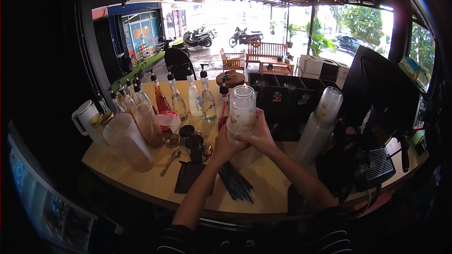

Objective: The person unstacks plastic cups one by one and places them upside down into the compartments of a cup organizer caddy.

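Note:
Both my hands grip a stack of clear plastic cups [243, 113] with gold print, held upright above the middle of the counter. My left hand [227, 145] wraps the lower left side of the stack. From the right, my right hand [260, 135] closes round it, its fingers partly hidden behind the cups. Below my wrists lies a bunch of black straws [234, 184]. A second tall stack of plastic cups [316, 134] stands to the right of my right hand.
Pump syrup bottles [178, 99] line the counter's back left. Nearer stand a plastic pitcher [129, 143], metal cups [193, 146], a spoon [170, 163] and a dark folded cloth [190, 177]. Black compartment boxes [282, 101] are behind; a dark monitor [376, 89] rises at right.

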